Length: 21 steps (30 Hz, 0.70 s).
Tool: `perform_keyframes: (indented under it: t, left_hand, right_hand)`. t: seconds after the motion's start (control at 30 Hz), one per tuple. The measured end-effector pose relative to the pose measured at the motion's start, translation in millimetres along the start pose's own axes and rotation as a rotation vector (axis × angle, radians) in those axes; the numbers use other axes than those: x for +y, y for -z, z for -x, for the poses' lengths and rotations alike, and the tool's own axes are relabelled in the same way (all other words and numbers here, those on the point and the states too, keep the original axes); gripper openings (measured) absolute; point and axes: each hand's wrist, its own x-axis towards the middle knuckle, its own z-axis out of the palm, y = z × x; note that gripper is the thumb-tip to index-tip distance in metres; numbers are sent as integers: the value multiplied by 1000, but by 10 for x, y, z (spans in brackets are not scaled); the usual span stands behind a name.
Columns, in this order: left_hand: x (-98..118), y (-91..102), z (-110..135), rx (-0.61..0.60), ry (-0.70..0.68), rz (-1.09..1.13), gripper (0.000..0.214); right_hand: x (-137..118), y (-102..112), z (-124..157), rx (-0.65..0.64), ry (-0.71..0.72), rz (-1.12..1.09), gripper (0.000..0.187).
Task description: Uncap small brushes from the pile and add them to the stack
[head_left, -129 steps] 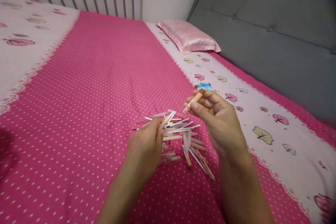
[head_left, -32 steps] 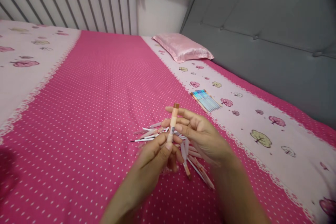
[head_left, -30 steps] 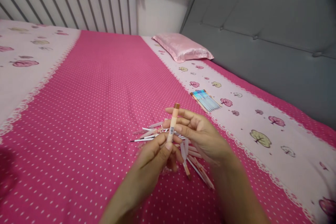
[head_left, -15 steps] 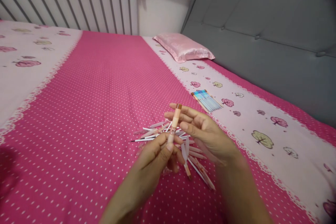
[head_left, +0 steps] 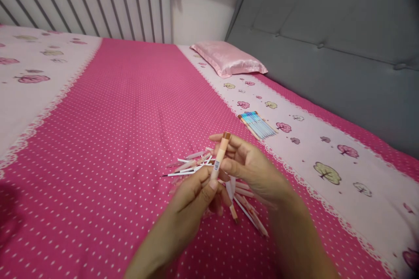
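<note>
A slim pen (head_left: 221, 152) with a peach barrel, a brown end and a barcode stands tilted upright in my left hand (head_left: 193, 194), pinched near its lower end between thumb and fingers. My right hand (head_left: 253, 168) is close around its upper part, fingers loosely apart behind the pen and thumb at its side; whether the thumb touches it I cannot tell. Beneath both hands lies a loose pile of pens and white refills (head_left: 186, 168), partly covered by the hands. One peach pen (head_left: 233, 213) with a brown tip pokes out below them.
A neat row of blue and peach pens (head_left: 258, 125) lies on the bed to the right. Farther back is a pink satin pillow (head_left: 229, 58) beside the grey padded headboard (head_left: 327, 30). A white radiator (head_left: 98, 4) stands behind the pink dotted bedspread (head_left: 131, 96).
The pen has turned about its length, so a barcode shows where a printed picture was. It tilts slightly more to the right. My right thumb has come closer to it.
</note>
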Motion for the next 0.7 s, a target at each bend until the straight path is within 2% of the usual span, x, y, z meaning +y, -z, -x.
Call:
perform_keyframes:
  t: [0.17, 0.27, 0.4, 0.57, 0.7]
  left_hand:
    - [1, 12, 19, 19, 1, 10, 26]
    - [-9, 17, 16, 29, 11, -3, 27]
    - [-38, 11, 2, 52, 27, -82, 27]
    - [-105, 8, -16, 205, -13, -365, 24]
    - [-130, 24, -38, 302, 27, -541, 23]
  right_hand:
    - [-27, 30, 26, -154, -43, -111, 44]
    - [-10, 28, 13, -172, -50, -110, 40]
    - [44, 3, -18, -68, -54, -49, 38]
    - [144, -55, -57, 76, 10, 64, 38]
    - [196, -100, -87, 131, 34, 113, 35]
